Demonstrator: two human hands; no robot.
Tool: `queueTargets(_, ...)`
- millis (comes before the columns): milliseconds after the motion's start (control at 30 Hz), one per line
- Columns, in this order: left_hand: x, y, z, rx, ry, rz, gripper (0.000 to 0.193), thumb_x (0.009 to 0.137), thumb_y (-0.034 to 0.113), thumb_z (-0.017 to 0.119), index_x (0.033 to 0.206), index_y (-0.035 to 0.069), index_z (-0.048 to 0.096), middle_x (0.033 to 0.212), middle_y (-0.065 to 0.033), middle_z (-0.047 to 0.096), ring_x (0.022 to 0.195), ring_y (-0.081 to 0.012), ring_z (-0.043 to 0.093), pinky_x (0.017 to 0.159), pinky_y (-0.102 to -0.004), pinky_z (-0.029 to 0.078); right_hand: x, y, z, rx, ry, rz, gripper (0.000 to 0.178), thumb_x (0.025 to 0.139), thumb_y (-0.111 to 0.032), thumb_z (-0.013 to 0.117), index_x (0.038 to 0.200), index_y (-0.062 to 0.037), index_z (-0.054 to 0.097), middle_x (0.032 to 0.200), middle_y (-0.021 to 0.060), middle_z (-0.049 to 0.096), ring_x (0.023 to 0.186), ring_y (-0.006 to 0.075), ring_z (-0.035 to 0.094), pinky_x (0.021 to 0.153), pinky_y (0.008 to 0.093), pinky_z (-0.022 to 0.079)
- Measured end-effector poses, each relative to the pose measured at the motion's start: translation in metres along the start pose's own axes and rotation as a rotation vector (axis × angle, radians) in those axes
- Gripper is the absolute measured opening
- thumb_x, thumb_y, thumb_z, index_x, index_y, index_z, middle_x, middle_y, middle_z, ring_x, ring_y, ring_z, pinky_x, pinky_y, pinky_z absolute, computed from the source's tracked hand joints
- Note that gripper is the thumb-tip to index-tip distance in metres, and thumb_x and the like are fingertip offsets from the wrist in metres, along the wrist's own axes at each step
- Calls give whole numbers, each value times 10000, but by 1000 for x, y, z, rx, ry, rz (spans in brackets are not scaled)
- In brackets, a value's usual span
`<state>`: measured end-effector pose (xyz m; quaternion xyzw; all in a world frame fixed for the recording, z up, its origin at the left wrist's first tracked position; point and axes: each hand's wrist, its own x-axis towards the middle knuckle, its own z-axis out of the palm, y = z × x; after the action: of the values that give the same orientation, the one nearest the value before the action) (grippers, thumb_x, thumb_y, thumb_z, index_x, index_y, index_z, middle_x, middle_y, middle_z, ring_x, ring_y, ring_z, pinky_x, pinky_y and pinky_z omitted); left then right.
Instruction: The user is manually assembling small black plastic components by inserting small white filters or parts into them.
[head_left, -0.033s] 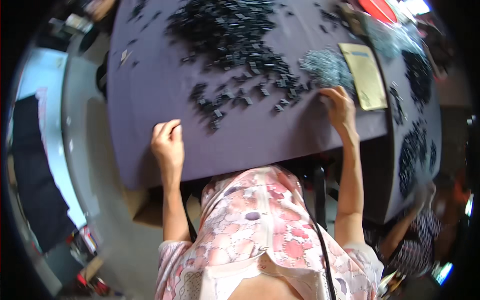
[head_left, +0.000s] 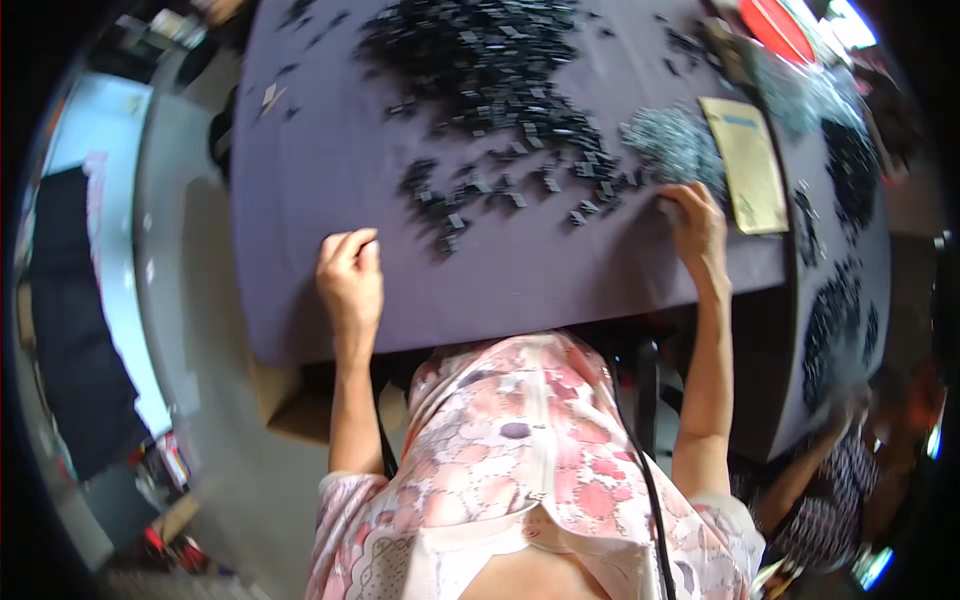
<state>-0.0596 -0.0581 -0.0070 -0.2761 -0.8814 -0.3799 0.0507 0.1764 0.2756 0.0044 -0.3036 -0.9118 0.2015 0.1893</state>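
Observation:
My left hand [head_left: 351, 280] is above the left front part of the purple-grey table [head_left: 480, 290], its fingers curled together. Whatever those fingers may hold is hidden. To the right, my right hand [head_left: 699, 232] has its fingers bent and pinched at the near edge of a heap of small clear, greyish pieces [head_left: 672, 142]. Anything in that pinch is too small to make out. Between and beyond my hands lies a large spread of small black pieces [head_left: 480, 70], with a loose scatter [head_left: 465, 190] reaching toward me.
A yellowish envelope-like packet [head_left: 745, 165] lies beside the clear heap. Farther right are a red round container [head_left: 777, 28], clear plastic bags [head_left: 790, 95] and more black pieces [head_left: 835, 320] on an adjoining table. Another person's arm [head_left: 805, 470] shows at lower right. A cardboard box [head_left: 300, 405] stands below the left edge.
The whole view has shifted slightly, so the table and both hands sit a little farther right in the picture. Against the table, my hands look nearly unmoved.

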Motion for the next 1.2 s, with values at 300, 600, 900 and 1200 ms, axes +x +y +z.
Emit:
queueTargets(300,-9,-7,5,25,85,-4,136,708,-29,632,813,58,625,817,-84,558,796,-273,560,718,-369,460,-11,6,10,-126,25,-48,168,812,18,488,966,-45,512,928,151,529,882,359,534,725,418,431)
queueTargets(600,-3,-14,5,17,146,0,147,718,-73,620,815,38,616,832,-78,534,781,-254,560,698,-347,471,-19,-2,17,28,156,23,237,807,48,450,1016,-41,517,886,184,564,822,356,567,748,387,444)
queueTargets(900,-2,-18,-23,-170,233,-125,209,720,-67,625,908,24,638,915,-69,575,565,-130,484,547,-267,447,-39,12,28,72,289,85,162,881,-38,486,1036,-33,534,899,123,571,836,255,567,782,320,441)
queueTargets(1200,-6,-24,-18,86,208,15,282,672,173,764,893,58,634,951,-85,525,915,-275,519,765,-377,462,-40,26,39,131,278,149,289,804,42,442,1064,-42,539,941,110,587,877,249,580,822,328,444)
